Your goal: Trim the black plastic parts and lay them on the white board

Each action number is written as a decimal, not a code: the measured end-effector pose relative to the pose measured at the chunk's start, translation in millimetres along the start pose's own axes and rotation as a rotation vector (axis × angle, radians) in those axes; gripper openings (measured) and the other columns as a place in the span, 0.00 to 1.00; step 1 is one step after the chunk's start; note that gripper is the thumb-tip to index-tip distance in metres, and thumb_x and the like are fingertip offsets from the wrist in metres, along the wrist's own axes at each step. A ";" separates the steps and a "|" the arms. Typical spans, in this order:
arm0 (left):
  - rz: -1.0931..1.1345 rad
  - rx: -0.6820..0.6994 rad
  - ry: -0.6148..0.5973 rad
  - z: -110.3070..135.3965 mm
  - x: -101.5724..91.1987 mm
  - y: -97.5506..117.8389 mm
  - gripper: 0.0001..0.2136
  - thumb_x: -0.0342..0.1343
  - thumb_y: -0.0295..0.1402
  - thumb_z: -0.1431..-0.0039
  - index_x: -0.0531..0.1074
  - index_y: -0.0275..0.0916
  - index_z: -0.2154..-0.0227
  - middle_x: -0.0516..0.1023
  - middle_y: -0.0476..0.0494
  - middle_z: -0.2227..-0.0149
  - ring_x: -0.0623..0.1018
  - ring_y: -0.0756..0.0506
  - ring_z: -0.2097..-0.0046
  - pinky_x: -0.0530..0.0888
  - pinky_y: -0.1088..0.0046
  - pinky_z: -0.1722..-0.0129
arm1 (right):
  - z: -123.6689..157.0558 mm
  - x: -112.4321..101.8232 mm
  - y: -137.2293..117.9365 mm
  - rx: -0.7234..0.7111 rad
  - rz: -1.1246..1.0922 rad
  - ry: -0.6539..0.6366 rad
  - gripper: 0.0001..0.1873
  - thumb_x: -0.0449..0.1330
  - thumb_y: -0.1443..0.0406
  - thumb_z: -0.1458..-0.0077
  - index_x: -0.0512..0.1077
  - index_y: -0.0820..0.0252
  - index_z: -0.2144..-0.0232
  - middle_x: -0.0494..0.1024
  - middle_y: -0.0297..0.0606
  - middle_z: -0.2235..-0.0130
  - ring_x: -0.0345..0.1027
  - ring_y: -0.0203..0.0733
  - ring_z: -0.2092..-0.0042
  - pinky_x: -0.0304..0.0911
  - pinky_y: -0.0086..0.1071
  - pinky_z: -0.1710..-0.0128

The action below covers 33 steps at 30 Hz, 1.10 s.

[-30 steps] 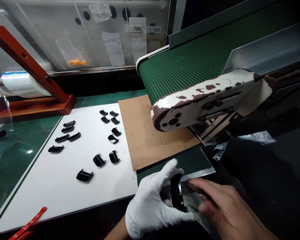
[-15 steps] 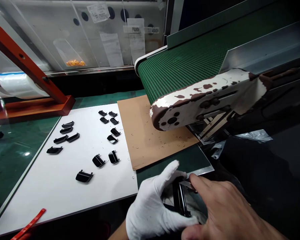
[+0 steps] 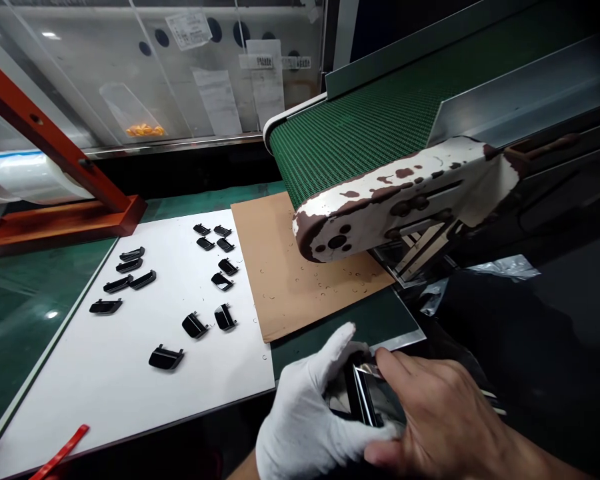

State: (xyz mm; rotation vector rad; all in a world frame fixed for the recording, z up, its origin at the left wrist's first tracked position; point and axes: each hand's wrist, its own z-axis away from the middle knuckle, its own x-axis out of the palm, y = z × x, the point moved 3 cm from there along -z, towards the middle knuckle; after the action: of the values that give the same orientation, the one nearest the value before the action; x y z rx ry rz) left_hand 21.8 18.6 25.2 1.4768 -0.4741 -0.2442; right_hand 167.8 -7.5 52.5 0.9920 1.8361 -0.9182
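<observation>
My left hand [image 3: 307,413], in a white glove, is closed around a glossy black plastic part [image 3: 366,395] at the bottom of the view. On the other side, my bare right hand [image 3: 440,407] grips the same part, with index finger at its upper end and thumb by its lower end. A thin, shiny grey strip [image 3: 369,369] shows beside the right index fingertip; whether it is a blade or an edge of the part, I cannot tell. Several similar black parts [image 3: 166,358] lie spread over the white board [image 3: 130,393] to the left.
Brown cardboard [image 3: 285,293], dotted with small curled shavings, lies beneath the end of a green conveyor belt [image 3: 360,133]. At left stands an orange stand [image 3: 105,217] with a clear film roll [image 3: 35,175]. A red strip [image 3: 63,453] is at the board's front edge.
The view has shifted slightly. My right fingers have moved a little along the black part, which appears slightly turned. Both hands keep hold of it.
</observation>
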 end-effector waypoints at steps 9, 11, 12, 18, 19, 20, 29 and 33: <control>-0.017 -0.056 0.045 1.3 2.7 -3.2 0.39 0.73 0.26 0.65 0.68 0.40 0.44 0.80 0.45 0.54 0.81 0.42 0.55 0.78 0.75 0.55 | 3.2 4.4 2.5 -0.048 0.002 -0.005 0.46 0.29 0.38 0.42 0.71 0.64 0.77 0.71 0.37 0.82 0.68 0.43 0.83 0.53 0.37 0.82; -0.033 -0.051 0.045 1.5 1.0 -5.3 0.41 0.74 0.27 0.65 0.67 0.40 0.43 0.80 0.44 0.54 0.81 0.42 0.55 0.78 0.75 0.54 | 4.2 4.8 2.5 -0.060 0.003 0.003 0.45 0.29 0.38 0.42 0.71 0.64 0.78 0.70 0.37 0.83 0.68 0.42 0.83 0.52 0.37 0.82; -0.042 -0.051 0.044 1.3 0.2 -6.2 0.41 0.74 0.27 0.65 0.67 0.40 0.43 0.80 0.44 0.54 0.81 0.42 0.55 0.78 0.74 0.54 | 4.5 4.9 2.3 -0.065 0.007 0.007 0.45 0.30 0.38 0.42 0.71 0.63 0.78 0.70 0.37 0.83 0.68 0.42 0.83 0.52 0.37 0.82; -0.006 -0.085 0.063 -2.0 -2.8 -6.8 0.41 0.75 0.28 0.66 0.68 0.38 0.44 0.79 0.42 0.52 0.80 0.40 0.52 0.77 0.73 0.52 | 4.3 4.8 0.6 -0.097 0.016 0.032 0.41 0.31 0.42 0.38 0.71 0.62 0.77 0.70 0.36 0.83 0.66 0.41 0.83 0.51 0.37 0.82; 0.000 -0.089 0.064 -2.6 -2.6 -6.2 0.41 0.75 0.28 0.66 0.68 0.37 0.44 0.79 0.42 0.53 0.80 0.40 0.52 0.78 0.73 0.52 | 4.2 4.8 0.6 -0.098 0.016 0.034 0.41 0.32 0.42 0.37 0.71 0.62 0.77 0.70 0.36 0.83 0.66 0.41 0.83 0.51 0.37 0.82; 0.000 -0.093 0.063 -3.1 -2.2 -5.7 0.41 0.74 0.28 0.66 0.67 0.37 0.43 0.80 0.42 0.53 0.80 0.40 0.53 0.78 0.73 0.53 | 4.0 4.8 0.6 -0.099 0.015 0.036 0.41 0.32 0.43 0.37 0.71 0.63 0.77 0.70 0.36 0.82 0.66 0.41 0.82 0.52 0.36 0.82; -0.037 -0.050 -0.002 -6.4 0.6 -0.1 0.44 0.73 0.26 0.65 0.64 0.41 0.41 0.79 0.45 0.52 0.80 0.42 0.52 0.76 0.72 0.50 | -3.4 -3.6 2.2 0.021 0.050 0.101 0.49 0.29 0.34 0.47 0.72 0.67 0.75 0.71 0.40 0.82 0.69 0.44 0.82 0.56 0.37 0.81; -0.047 -0.043 -0.017 -6.7 0.5 1.0 0.44 0.73 0.27 0.65 0.64 0.43 0.41 0.79 0.47 0.52 0.80 0.42 0.54 0.76 0.72 0.50 | -4.4 -4.7 1.1 0.034 0.025 0.066 0.49 0.28 0.33 0.48 0.72 0.65 0.77 0.71 0.39 0.82 0.69 0.45 0.82 0.56 0.37 0.81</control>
State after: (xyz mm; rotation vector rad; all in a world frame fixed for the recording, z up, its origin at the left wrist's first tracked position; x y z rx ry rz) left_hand 25.1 24.4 26.1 1.4457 -0.4456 -0.3030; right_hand 168.9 -4.5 58.3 1.0756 1.8636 -0.9138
